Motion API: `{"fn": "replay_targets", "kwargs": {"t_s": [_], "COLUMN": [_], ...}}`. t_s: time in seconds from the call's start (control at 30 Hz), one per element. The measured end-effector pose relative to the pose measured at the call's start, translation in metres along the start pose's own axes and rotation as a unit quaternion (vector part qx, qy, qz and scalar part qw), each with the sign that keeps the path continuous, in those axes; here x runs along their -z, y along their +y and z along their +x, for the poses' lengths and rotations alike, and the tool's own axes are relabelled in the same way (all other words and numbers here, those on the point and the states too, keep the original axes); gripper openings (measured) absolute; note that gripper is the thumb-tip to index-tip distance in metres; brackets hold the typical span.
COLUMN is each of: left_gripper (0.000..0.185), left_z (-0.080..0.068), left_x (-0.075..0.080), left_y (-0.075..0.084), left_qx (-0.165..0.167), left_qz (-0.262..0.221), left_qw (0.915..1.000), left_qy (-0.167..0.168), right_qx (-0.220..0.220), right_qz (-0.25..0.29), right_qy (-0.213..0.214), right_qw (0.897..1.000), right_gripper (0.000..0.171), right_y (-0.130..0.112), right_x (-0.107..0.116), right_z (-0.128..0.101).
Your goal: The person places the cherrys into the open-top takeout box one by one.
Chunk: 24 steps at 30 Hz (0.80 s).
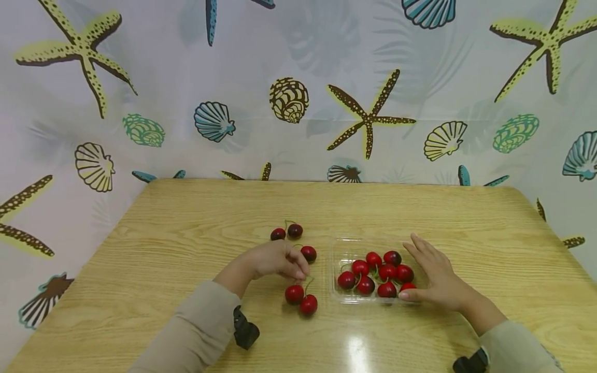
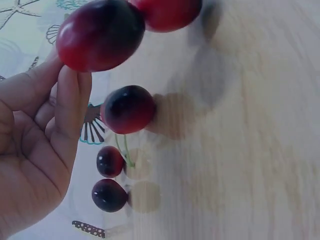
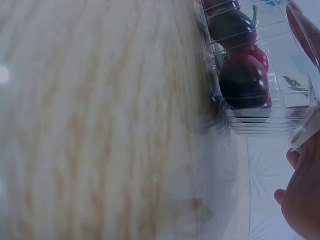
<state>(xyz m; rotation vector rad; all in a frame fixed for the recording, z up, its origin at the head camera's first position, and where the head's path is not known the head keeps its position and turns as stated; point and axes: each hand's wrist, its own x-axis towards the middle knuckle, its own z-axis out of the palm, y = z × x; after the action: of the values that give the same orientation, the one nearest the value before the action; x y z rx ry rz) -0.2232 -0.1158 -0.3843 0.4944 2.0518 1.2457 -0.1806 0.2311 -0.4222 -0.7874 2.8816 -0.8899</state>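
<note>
My left hand (image 1: 280,260) pinches the thin green stem of a cherry pair (image 1: 308,304) with thumb and fingertips. In the left wrist view the pair hangs large at the top, its shadows cast on the wood. A single cherry (image 1: 308,253) and another joined pair (image 1: 295,231) lie just beyond that hand. Several red cherries (image 1: 366,285) with stems fill part of a clear plastic box (image 1: 342,299) to the right. Against the box's right end rests my right hand (image 1: 438,280), its fingers extended and spread, the thumb at the near corner. Part of the box's right edge is hidden under it.
Everything lies on a light wooden table (image 1: 186,217). Behind it hangs a white cloth (image 1: 261,57) printed with starfish and shells. A dark strap device is on each wrist, partly under the beige sleeves (image 1: 196,321).
</note>
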Motion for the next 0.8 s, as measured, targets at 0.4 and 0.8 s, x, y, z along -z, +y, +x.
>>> {"fn": "replay_targets", "kwargs": {"t_s": [0.4,0.8], "left_gripper": [0.011,0.015], "left_z": [-0.003,0.011], "left_x": [0.0,-0.013], "left_y": [0.013,0.031], "left_qx": [-0.016,-0.057], "left_qz": [-0.06,-0.136], "left_qw": [0.998,0.9886], "left_qy": [0.012,0.028], "right_qx": [-0.002,0.0], "right_qz": [-0.01,-0.011], "right_qy": [0.0,0.0], "right_qw": [1.0,1.0], "right_gripper": [0.09,0.09], "right_y": [-0.001,0.001], "right_x": [0.0,0.0], "right_z": [0.0,0.0]}}
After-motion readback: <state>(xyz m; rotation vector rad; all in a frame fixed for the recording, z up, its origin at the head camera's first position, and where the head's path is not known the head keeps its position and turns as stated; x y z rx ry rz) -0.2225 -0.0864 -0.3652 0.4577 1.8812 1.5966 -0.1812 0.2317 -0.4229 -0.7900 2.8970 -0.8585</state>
